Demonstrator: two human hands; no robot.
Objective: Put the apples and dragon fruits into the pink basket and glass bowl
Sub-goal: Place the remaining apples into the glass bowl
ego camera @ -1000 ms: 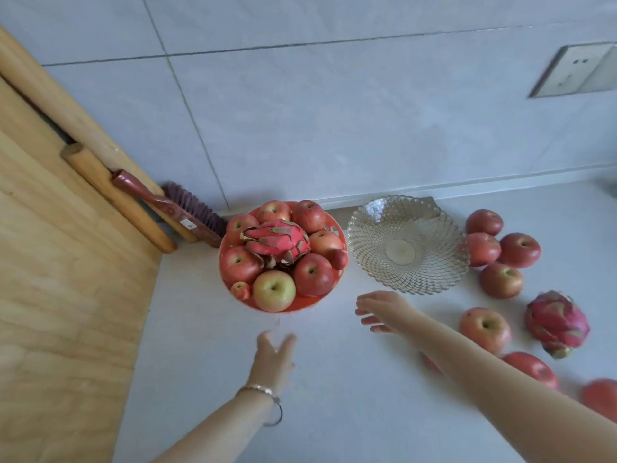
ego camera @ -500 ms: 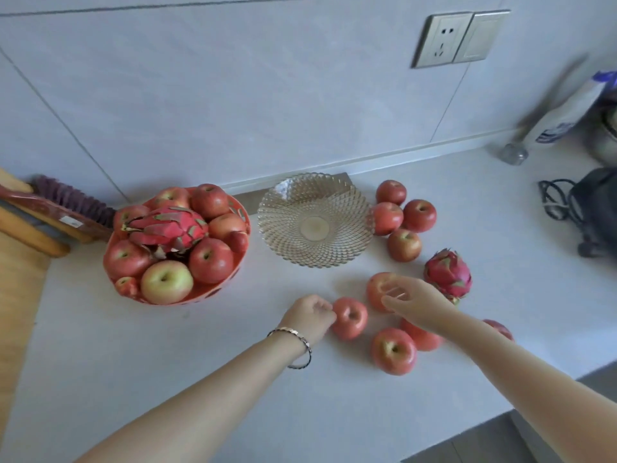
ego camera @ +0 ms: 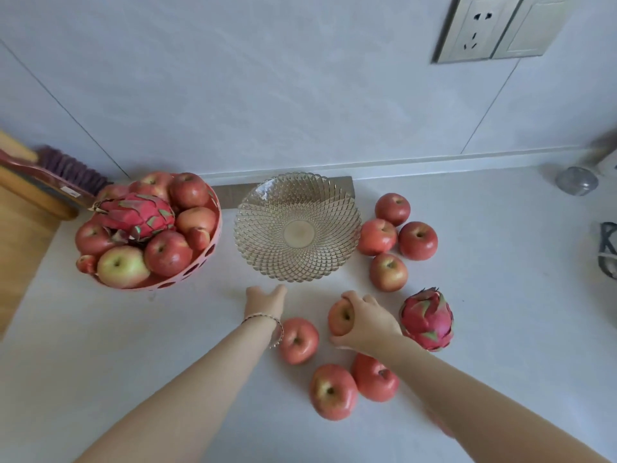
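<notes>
Now, working from the left: skip basket (ego camera: 218, 213), heaped with fruit to the rim. Aim for bowl (ego camera: 267, 248) just right of it, no fruit inside yet. Use left hand (ego camera: 265, 300), fingers straight and holding nothing by the bowl's near rim, to steady the glass. Lift with right hand (ego camera: 369, 324), wrapped round apple (ego camera: 340, 317) low over table (ego camera: 133, 362). Carry low and set down at the centre rather than drop, probably safer for glass. Leave dragon fruit (ego camera: 427, 319), just right, for later.
</notes>
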